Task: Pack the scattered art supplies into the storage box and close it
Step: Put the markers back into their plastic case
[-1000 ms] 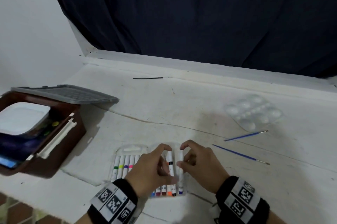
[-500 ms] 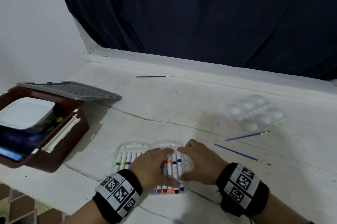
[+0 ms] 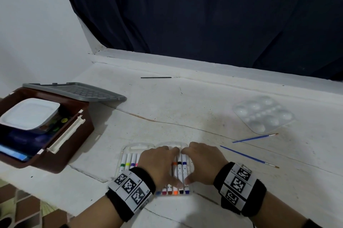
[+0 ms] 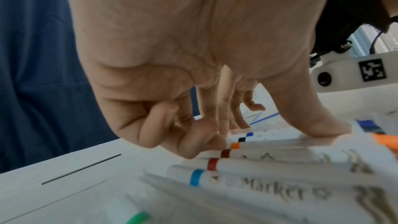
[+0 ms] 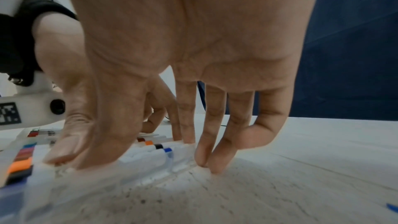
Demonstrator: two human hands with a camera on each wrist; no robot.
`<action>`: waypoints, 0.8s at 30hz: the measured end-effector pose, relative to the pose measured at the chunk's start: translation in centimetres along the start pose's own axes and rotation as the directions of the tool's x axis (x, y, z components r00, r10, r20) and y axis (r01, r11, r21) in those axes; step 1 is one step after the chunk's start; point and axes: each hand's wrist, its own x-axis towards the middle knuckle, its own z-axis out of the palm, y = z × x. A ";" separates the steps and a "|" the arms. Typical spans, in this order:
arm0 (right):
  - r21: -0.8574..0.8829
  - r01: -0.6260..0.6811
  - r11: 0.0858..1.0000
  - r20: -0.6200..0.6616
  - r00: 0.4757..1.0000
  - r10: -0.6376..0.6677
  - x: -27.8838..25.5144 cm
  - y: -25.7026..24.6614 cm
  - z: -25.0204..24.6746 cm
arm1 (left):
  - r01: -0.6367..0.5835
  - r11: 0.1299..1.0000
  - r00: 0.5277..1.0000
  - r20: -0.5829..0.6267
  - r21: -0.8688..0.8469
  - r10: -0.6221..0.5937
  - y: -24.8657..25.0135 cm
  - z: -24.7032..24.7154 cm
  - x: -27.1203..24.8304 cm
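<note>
A clear plastic marker case (image 3: 132,155) lies flat near the table's front edge, holding a row of white markers (image 4: 269,164) with coloured bands. My left hand (image 3: 159,164) rests on the middle of the row, thumb and fingertips pressing the markers down. My right hand (image 3: 201,162) presses on the right end of the row, where the black and blue markers (image 5: 161,148) lie, with two of its fingertips on the table beside the case. At the left stands the brown storage box (image 3: 74,146), its grey lid (image 3: 79,92) hinged back and open.
A white tray (image 3: 29,112) and dark items sit inside the box. A clear paint palette (image 3: 263,114) lies at the right. Two blue brushes (image 3: 254,138) (image 3: 248,157) lie near my right hand. A black brush (image 3: 157,77) lies far back. Dark curtain behind.
Both hands dropped from pinching markers above the case to lying flat on the row and pressing it down.
</note>
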 end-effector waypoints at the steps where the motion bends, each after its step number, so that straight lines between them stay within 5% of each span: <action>1: -0.002 0.000 1.000 -0.004 1.000 0.000 0.1 -0.1 0.0 | -0.001 1.000 1.000 0.002 0.011 0.001 0.0 -0.2 0.1; 8: 0.063 -0.042 0.997 0.038 0.998 0.040 0.7 0.2 0.0 | 0.023 0.977 0.999 -0.041 -0.214 -0.032 -1.0 0.5 -1.1; 13: 0.115 0.009 0.993 0.068 0.998 -0.017 1.5 0.4 -0.1 | 0.164 0.926 0.952 -0.192 -0.341 -0.240 -4.8 1.0 -4.7; 17: 0.134 -0.006 0.991 0.140 0.990 -0.013 2.0 0.6 -0.5 | 0.314 0.899 0.906 -0.185 -0.305 -0.380 -8.5 2.9 -8.3; 24: 0.115 -0.013 0.993 0.141 0.990 -0.003 2.4 0.7 -0.1 | 0.139 0.872 0.917 -0.271 -0.469 -0.292 -9.4 4.8 -10.3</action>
